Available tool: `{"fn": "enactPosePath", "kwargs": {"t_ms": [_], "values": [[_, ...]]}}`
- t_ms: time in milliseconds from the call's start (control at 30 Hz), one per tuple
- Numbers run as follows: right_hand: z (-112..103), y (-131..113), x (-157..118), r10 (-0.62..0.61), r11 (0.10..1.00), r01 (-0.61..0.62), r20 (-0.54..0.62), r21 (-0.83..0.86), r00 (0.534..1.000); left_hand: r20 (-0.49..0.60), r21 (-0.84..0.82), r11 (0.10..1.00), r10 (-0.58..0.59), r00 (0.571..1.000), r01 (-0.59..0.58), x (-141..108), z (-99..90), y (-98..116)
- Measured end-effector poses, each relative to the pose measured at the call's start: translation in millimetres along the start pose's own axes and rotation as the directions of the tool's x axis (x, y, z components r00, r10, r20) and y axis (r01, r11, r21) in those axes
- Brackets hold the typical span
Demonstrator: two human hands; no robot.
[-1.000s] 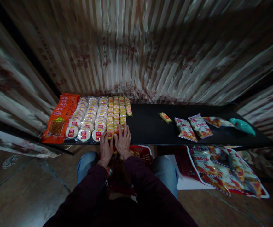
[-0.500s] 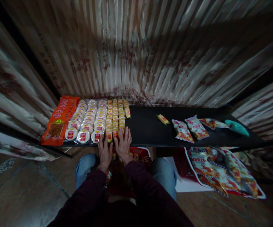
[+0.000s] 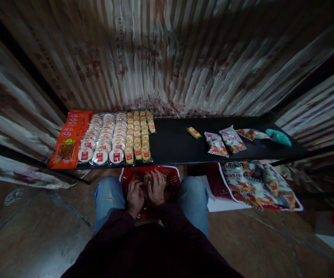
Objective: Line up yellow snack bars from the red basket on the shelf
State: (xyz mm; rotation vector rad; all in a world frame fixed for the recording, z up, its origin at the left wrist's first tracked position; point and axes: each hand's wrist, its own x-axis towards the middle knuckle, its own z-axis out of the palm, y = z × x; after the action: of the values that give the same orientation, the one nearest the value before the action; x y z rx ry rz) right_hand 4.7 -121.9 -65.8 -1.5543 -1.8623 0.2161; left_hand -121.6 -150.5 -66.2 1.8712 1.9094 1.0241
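Note:
Both hands are down inside a red basket (image 3: 171,175) between my knees, below the shelf's front edge. My left hand (image 3: 135,196) has its fingers bent over the dim contents; what it touches is too dark to make out. Beside it, my right hand (image 3: 157,188) lies with fingers spread over small wrapped snacks. On the black shelf (image 3: 172,144) above stand three columns of yellow-wrapped snacks (image 3: 137,151). To their left are columns of round white crackers (image 3: 100,156) in clear wrap.
Orange packets (image 3: 66,150) lie at the shelf's left end. A lone yellow snack (image 3: 194,132), red-and-white bags (image 3: 216,144) and a teal packet (image 3: 279,137) rest to the right. Below right, another red basket (image 3: 299,205) holds several bags. Striped curtains (image 3: 161,58) surround the shelf.
Both hands have left the front of the yellow snack columns and dropped into the basket. The view has shifted, so the shelf sits higher in the picture.

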Motion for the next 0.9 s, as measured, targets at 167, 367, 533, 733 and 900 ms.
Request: {"fn": "enactPosePath", "kwargs": {"t_ms": [167,367,533,733,900], "values": [[16.9,23.6,-25.1,0.323,0.942,-0.273,0.307,-0.195,0.895,0.433,0.134,0.981,-0.187,0.882,0.142,-19.8,18.3,-7.7],[23.9,29.3,-28.7,0.302,0.953,-0.257,0.411,-0.162,0.86,0.56,0.103,0.983,-0.185,0.807,0.154,-21.1,19.1,-14.3],[21.6,28.3,-34.0,0.339,0.941,-0.307,0.414,-0.144,0.845,0.547,0.041,0.985,-0.165,0.821,0.17,-22.2,17.6,-17.7],[23.5,31.6,-40.7,0.355,0.932,-0.352,0.398,-0.084,0.845,0.55,-0.047,0.988,-0.099,0.829,0.149,-22.1,16.1,-20.1],[15.7,25.4,-44.8,0.359,0.927,-0.369,0.431,-0.063,0.828,0.482,-0.07,0.99,-0.077,0.873,0.126,-27.5,18.4,-21.4]]}}
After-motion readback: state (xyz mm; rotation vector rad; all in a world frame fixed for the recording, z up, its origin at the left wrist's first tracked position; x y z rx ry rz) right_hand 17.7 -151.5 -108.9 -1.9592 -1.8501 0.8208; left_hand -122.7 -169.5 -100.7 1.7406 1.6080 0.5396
